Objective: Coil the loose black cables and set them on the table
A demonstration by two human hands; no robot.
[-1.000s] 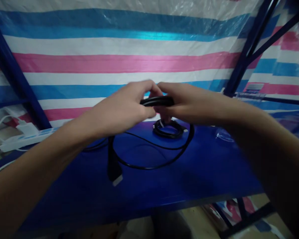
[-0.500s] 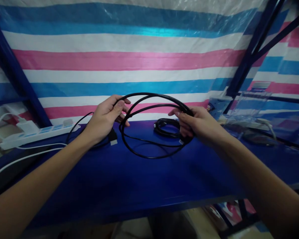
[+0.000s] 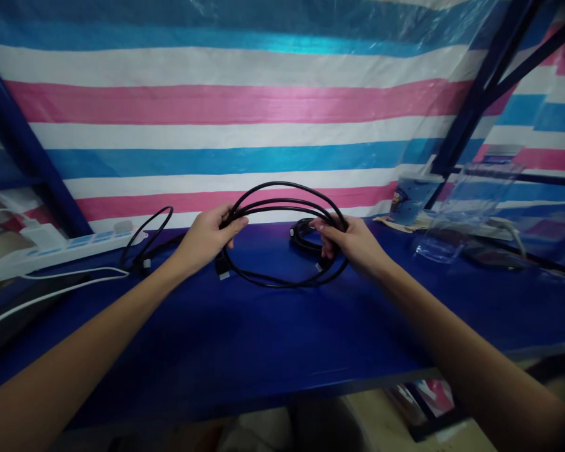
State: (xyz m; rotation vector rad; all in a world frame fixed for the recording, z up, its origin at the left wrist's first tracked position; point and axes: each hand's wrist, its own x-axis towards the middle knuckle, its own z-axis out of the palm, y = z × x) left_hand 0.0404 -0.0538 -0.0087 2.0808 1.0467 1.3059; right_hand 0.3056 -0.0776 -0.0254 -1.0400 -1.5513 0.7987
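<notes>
A black cable (image 3: 285,202) is looped into a wide coil and held up above the blue table (image 3: 263,333). My left hand (image 3: 215,233) pinches the coil's left side between thumb and fingers. One plug (image 3: 223,267) with a pale metal end hangs just below that hand. On the opposite side, my right hand (image 3: 346,237) is closed around the loops, with a second plug (image 3: 324,263) beneath its fingers. Behind the right hand lies a smaller coiled black cable (image 3: 301,236), partly hidden by the hand and the loops.
At left stand a white power strip (image 3: 70,252) with a plugged-in white adapter (image 3: 44,236) and another black cable (image 3: 157,216). A patterned cup (image 3: 412,198) and a clear plastic jug (image 3: 466,207) are at right. A striped sheet (image 3: 245,107) hangs behind.
My left hand has closed on the coil, where its fingers were looser before. The loops are gathered more evenly, both hands are a little closer together, and a plug now hangs under the left hand.
</notes>
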